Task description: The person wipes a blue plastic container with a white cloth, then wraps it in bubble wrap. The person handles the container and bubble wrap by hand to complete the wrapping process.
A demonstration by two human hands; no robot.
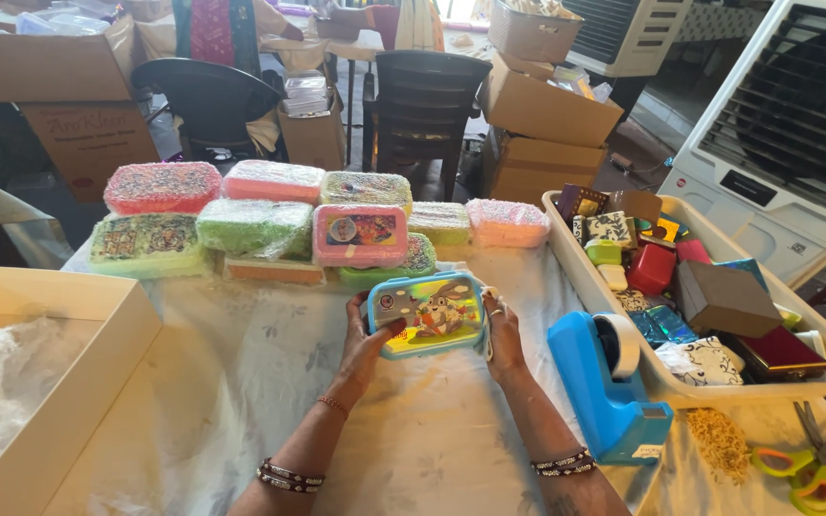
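Observation:
Both of my hands hold a small blue lunch box with a cartoon picture on its lid, just above the cloth-covered table. My left hand grips its left end and my right hand its right end. Behind it lie several bubble-wrapped lunch boxes in pink, green and orange, stacked in rows, and one unwrapped pink box.
A blue tape dispenser stands right of my hands. A cream tray of small gift boxes sits at the right. Scissors lie at the lower right, an open carton at the left. Chairs, cartons and air coolers stand behind.

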